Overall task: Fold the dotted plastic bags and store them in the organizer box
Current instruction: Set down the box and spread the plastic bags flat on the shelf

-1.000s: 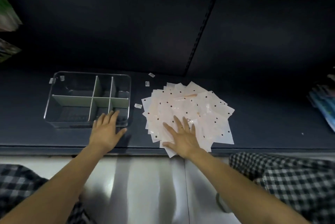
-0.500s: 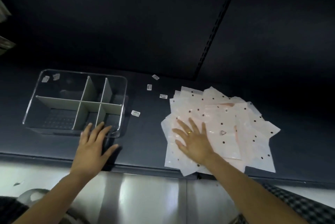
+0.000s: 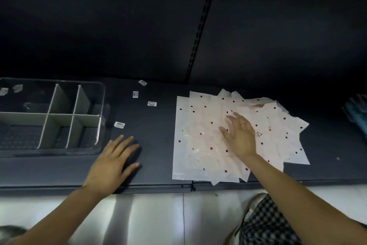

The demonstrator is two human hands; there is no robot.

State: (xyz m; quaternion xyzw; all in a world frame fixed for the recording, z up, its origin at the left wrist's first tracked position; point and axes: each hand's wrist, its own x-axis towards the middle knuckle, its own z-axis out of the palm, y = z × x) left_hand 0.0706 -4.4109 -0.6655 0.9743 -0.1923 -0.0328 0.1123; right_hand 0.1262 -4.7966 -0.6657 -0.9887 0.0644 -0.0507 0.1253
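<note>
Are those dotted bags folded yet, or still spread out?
Spread out. The dotted bags lie flat in a loose fanned pile on the dark shelf, with the right hand open on top of them.

My right hand (image 3: 241, 137) lies flat on the fanned dotted bags (image 3: 200, 125). My left hand (image 3: 111, 162) rests open on the dark shelf (image 3: 155, 145), just beside the clear organizer box (image 3: 99, 105).

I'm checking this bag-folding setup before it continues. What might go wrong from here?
1. The dotted plastic bags lie fanned and overlapping under the open right hand, so lifting one may drag several along.
2. The pile's near edge overhangs the dark shelf, so bags could slide off.
3. Small labels lie loose between the pile and the organizer box; they might get swept along or stick to a bag.
</note>
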